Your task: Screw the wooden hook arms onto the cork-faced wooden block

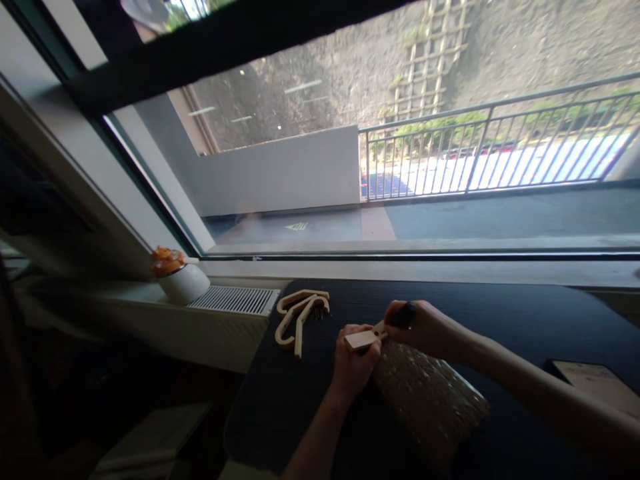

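Note:
My left hand (353,367) is closed around a pale wooden piece (361,341) at the upper end of a bark-covered slab (425,393). My right hand (425,327) grips a screwdriver (404,313) by its dark handle, close above the wooden piece; the fingers hide its tip. A small dark hole or fitting shows on the wood between the hands. To the left lie several bent pale wooden hooks (299,333), with a few small dark screws (319,313) beside them.
Everything rests on a dark table (260,407) with rounded corners. A phone or tablet (597,383) with a lit screen lies at the right. Behind runs a window sill (240,268); a white pot (184,285) with orange contents stands on the radiator cover (235,300) at left.

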Demonstrator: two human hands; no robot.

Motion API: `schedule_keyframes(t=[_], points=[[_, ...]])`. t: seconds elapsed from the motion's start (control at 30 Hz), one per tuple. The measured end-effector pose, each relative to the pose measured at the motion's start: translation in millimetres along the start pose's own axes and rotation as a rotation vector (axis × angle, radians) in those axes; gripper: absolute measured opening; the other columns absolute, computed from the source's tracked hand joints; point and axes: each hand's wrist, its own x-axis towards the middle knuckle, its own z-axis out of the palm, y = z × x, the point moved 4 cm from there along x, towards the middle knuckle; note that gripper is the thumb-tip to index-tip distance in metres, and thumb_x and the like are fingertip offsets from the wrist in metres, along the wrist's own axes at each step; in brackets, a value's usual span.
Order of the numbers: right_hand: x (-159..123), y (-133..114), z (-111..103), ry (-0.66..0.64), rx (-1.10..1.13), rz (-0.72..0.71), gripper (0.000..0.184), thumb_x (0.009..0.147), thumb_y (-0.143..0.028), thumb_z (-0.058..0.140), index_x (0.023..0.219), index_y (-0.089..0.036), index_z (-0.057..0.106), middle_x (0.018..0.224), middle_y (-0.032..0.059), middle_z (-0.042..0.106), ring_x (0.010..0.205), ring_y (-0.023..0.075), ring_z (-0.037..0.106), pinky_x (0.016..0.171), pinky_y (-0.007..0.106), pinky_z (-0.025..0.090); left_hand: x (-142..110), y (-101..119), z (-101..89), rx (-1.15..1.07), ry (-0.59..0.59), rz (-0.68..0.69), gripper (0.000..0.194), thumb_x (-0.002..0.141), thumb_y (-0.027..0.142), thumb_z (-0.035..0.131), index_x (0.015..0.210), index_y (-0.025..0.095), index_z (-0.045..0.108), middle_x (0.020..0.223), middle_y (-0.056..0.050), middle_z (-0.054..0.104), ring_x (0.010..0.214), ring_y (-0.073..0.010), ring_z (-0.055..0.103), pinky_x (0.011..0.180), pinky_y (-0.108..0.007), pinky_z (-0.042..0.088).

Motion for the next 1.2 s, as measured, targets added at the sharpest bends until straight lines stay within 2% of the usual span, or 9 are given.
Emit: schedule_keyframes(t=[0.13, 0.3, 0.73, 0.9, 1.03, 1.13, 1.2], points=[[11, 0, 10, -0.015, -0.056, 0.049, 0.022, 0.074, -0.032, 0.053, 0.070, -0.014, 0.065, 0.058, 0.0002, 0.060, 0.057, 0.0135, 0.052, 0.052, 0.023, 0.037, -1, 0, -0.8, -0.027, 0.011, -0.008, 0.019, 0.074, 0.017, 0.062, 0.092, 0.015, 0.066, 0.093, -0.007, 0.063, 0.092, -0.0205, 0.060, 0.086, -0.035, 0.047], [16, 0, 16, -0.049, -0.034, 0.062, 0.022, 0.071, -0.030, 0.053, 0.067, -0.013, 0.066, 0.057, 0.0002, 0.059, 0.058, 0.0134, 0.051, 0.051, 0.023, 0.035, -2, -3, -0.3, -0.026, 0.000, 0.014, 0.020, 0.075, 0.018, 0.062, 0.094, 0.017, 0.066, 0.094, -0.007, 0.063, 0.093, -0.0210, 0.058, 0.086, -0.035, 0.046], [26, 3, 19, -0.048, -0.077, 0.136, 0.021, 0.070, -0.025, 0.049, 0.064, -0.014, 0.065, 0.056, 0.0024, 0.062, 0.057, 0.0142, 0.053, 0.050, 0.023, 0.034, -1, -6, 0.3, -0.014, 0.013, 0.022, 0.021, 0.074, 0.018, 0.064, 0.095, 0.017, 0.066, 0.095, -0.008, 0.063, 0.093, -0.0210, 0.059, 0.087, -0.036, 0.047], [29, 0, 20, -0.072, -0.111, 0.128, 0.014, 0.066, -0.025, 0.055, 0.061, -0.016, 0.064, 0.057, 0.0017, 0.062, 0.057, 0.0147, 0.054, 0.050, 0.024, 0.034, -2, -8, 0.8, -0.017, 0.013, 0.027, 0.021, 0.075, 0.020, 0.064, 0.096, 0.017, 0.066, 0.096, -0.008, 0.063, 0.094, -0.0210, 0.059, 0.087, -0.036, 0.047], [27, 0, 18, -0.108, -0.116, 0.114, 0.017, 0.067, -0.031, 0.059, 0.073, -0.018, 0.067, 0.063, 0.0010, 0.065, 0.061, 0.0155, 0.057, 0.053, 0.024, 0.036, -2, -7, 0.5, -0.015, 0.009, 0.010, 0.020, 0.075, 0.020, 0.063, 0.095, 0.017, 0.065, 0.095, -0.007, 0.063, 0.094, -0.0208, 0.059, 0.086, -0.035, 0.047], [27, -4, 5, -0.108, -0.125, 0.099, 0.033, 0.066, -0.041, 0.064, 0.091, -0.020, 0.066, 0.069, 0.0005, 0.066, 0.064, 0.0157, 0.057, 0.056, 0.024, 0.038, -1, -4, -0.1, -0.011, 0.019, 0.004, 0.020, 0.074, 0.019, 0.063, 0.093, 0.016, 0.065, 0.094, -0.007, 0.063, 0.093, -0.0207, 0.059, 0.085, -0.035, 0.047], [28, -11, -7, -0.104, -0.142, 0.076, 0.031, 0.067, -0.041, 0.064, 0.090, -0.021, 0.065, 0.070, -0.0005, 0.066, 0.063, 0.0148, 0.056, 0.057, 0.024, 0.037, -1, -3, 0.3, 0.000, 0.016, 0.016, 0.019, 0.074, 0.019, 0.063, 0.093, 0.016, 0.065, 0.094, -0.007, 0.063, 0.093, -0.0208, 0.059, 0.086, -0.035, 0.047]])
